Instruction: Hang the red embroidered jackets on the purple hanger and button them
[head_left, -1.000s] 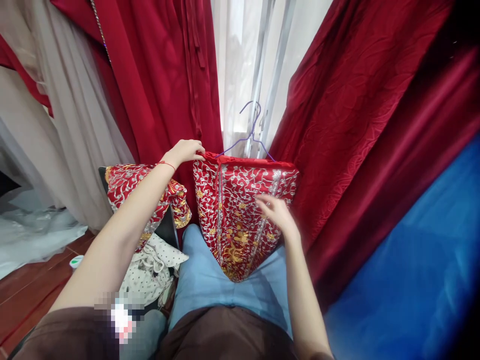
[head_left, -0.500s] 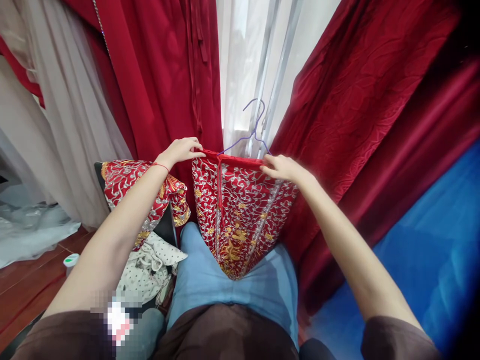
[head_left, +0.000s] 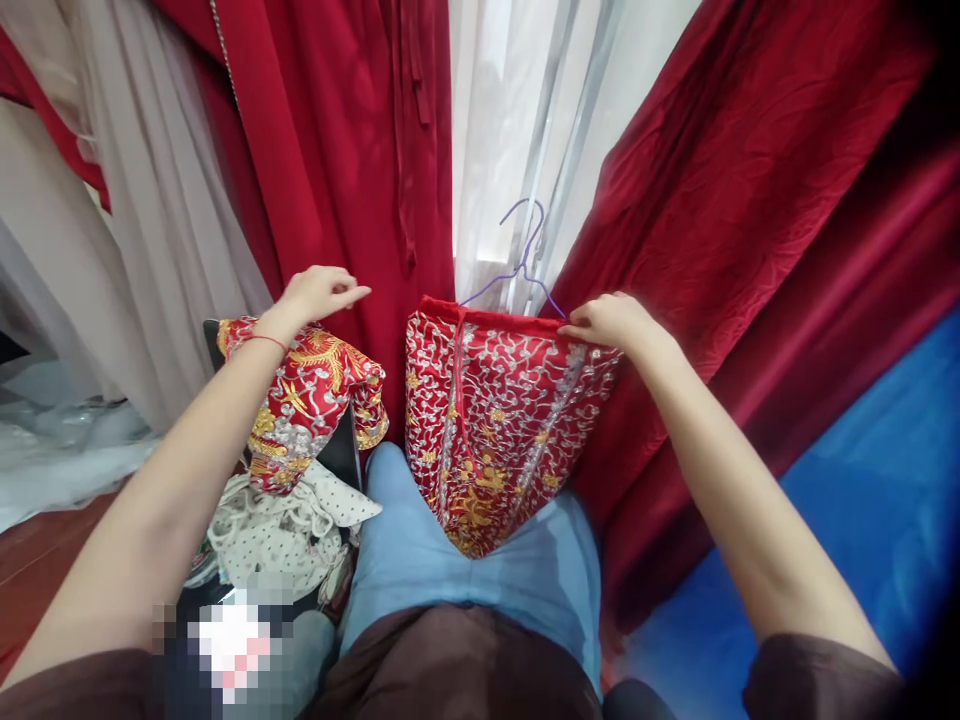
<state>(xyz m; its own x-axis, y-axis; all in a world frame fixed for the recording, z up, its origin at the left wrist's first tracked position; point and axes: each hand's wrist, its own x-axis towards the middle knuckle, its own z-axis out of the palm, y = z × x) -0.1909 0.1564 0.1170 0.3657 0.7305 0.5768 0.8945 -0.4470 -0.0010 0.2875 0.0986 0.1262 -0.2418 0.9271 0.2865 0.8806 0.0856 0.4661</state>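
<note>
A red embroidered skirt (head_left: 510, 410) with silver and gold patterns hangs from a purple wire hanger (head_left: 523, 268), its lower part between my knees. My right hand (head_left: 611, 322) pinches the right end of its red waistband, beside the hanger's right arm. My left hand (head_left: 319, 294) is off the skirt to the left, loosely bent with the thumb out and nothing in it. Below that hand, a matching red and gold embroidered garment (head_left: 315, 385) lies over a dark chair back (head_left: 346, 445). A thin red cord hangs down the skirt's front.
Red drapes (head_left: 352, 150) hang at the left and a patterned red cloth (head_left: 712, 190) at the right, with white curtain (head_left: 495, 130) between. White dotted fabric (head_left: 277, 540) is bunched at lower left. Blue material (head_left: 847, 540) spreads at lower right.
My left hand has let go of the skirt's waistband and moved left. My right hand keeps its hold. The view has shifted slightly, so the skirt appears farther right.
</note>
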